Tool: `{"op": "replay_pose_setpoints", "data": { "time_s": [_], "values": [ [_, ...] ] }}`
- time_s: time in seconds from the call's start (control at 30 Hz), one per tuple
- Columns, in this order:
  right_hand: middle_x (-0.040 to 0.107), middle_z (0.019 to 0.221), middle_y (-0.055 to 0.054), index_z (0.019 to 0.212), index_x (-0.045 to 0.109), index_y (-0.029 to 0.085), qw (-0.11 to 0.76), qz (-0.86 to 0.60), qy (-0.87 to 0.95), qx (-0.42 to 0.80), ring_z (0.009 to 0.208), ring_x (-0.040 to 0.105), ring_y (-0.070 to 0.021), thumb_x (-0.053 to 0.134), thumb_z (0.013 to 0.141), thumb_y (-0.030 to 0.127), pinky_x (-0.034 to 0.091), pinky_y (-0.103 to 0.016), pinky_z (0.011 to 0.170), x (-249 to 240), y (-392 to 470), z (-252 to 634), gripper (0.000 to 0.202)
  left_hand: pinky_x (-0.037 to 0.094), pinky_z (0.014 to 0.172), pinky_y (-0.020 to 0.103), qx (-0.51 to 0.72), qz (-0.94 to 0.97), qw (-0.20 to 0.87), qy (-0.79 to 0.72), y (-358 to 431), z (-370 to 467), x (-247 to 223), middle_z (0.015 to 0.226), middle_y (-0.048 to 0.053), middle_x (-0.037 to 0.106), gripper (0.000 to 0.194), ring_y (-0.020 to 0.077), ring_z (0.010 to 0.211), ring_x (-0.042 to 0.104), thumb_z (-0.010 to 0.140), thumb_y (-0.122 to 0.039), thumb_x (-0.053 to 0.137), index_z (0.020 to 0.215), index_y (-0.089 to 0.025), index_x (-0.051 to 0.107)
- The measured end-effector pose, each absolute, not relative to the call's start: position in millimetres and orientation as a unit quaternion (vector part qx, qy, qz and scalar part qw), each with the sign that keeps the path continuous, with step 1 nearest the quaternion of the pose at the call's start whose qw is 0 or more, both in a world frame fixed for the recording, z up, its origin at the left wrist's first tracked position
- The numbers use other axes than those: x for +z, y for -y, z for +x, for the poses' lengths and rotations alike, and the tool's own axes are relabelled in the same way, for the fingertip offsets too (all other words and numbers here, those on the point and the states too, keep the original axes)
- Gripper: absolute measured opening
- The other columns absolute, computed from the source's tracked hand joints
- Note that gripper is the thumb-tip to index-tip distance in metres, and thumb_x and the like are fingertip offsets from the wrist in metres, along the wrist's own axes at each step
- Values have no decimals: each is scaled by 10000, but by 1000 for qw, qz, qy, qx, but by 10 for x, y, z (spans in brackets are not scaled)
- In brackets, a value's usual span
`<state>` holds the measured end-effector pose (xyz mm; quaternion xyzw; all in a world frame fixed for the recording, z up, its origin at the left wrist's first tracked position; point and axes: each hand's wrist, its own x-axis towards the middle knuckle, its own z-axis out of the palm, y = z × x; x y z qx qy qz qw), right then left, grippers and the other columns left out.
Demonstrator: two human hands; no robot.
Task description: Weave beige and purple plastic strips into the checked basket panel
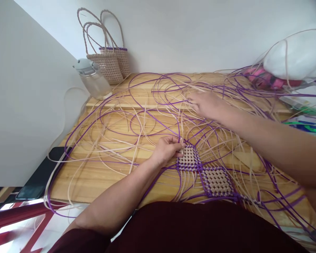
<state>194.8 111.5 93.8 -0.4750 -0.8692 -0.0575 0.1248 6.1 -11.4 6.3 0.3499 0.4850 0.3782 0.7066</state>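
In the head view, the left hand is closed in a pinch, thumb against fingers, at the far left corner of a beige-and-purple woven square, which lies right of the middle of the yellow-brown wooden worktop, towards its near edge. The right hand is farther off, towards the worktop's far edge, its fingers bent among loose beige and purple strands; whether it grasps any of them I cannot tell. At its near right corner the square meets a second beige-and-purple woven panel, set closer to the near edge. The strands spread in loops over most of the worktop, some hanging past the left edge. Around the far left corner stand two beige woven handbags with looped handles and, just beside them, a clear bottle with a grey lid. Towards the far right corner sits a bulging white plastic bag beside a pink bundle
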Motion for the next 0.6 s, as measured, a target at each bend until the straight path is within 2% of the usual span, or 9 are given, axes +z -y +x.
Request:
{"op": "replay_pose_setpoints", "data": {
  "time_s": [0.13,0.2,0.33,0.43,0.5,0.6],
  "values": [
    [648,1248,-100,1116,671,180,176,-379,908,2,1142,613,-225,499,933,234,478,-375,989,689,-499,1874,257,539,498,193,376,356,709,-478,107,50,93,628,-1,583,132,66,503,557,720,-97,719,654,-100,604],
    [582,1364,-98,1092,694,194,161,-328,930,44,1261,552,-231,485,947,240,455,-398,1054,652,-319,1943,259,540,497,195,374,359,712,-474,104,42,102,638,5,591,111,69,510,559,721,-89,713,665,-97,617],
    [564,1397,-98,939,723,188,58,-348,934,56,1231,585,-258,467,942,177,505,-432,997,631,-172,2086,256,541,498,196,375,357,711,-476,102,31,97,643,4,592,99,66,511,555,714,-71,710,671,-96,624],
    [475,1490,-73,892,708,178,53,-370,927,23,1197,609,-261,479,906,97,536,-398,938,668,-95,2083,243,546,509,199,380,355,710,-475,104,32,91,631,0,586,131,69,517,562,703,-87,736,653,-97,615],
    [486,1480,-75,947,703,180,49,-374,926,-6,1161,627,-257,485,910,102,548,-381,896,734,-76,2076,234,539,502,195,380,353,711,-475,108,37,98,621,2,589,136,74,513,571,709,-89,734,651,-97,611],
    [654,1225,-130,1013,698,163,29,-385,921,-52,1052,654,-273,516,949,244,543,-426,884,952,-165,2236,210,525,485,180,378,354,710,-478,111,46,116,614,6,595,118,71,499,573,731,-74,710,661,-89,616]
  ]
}}
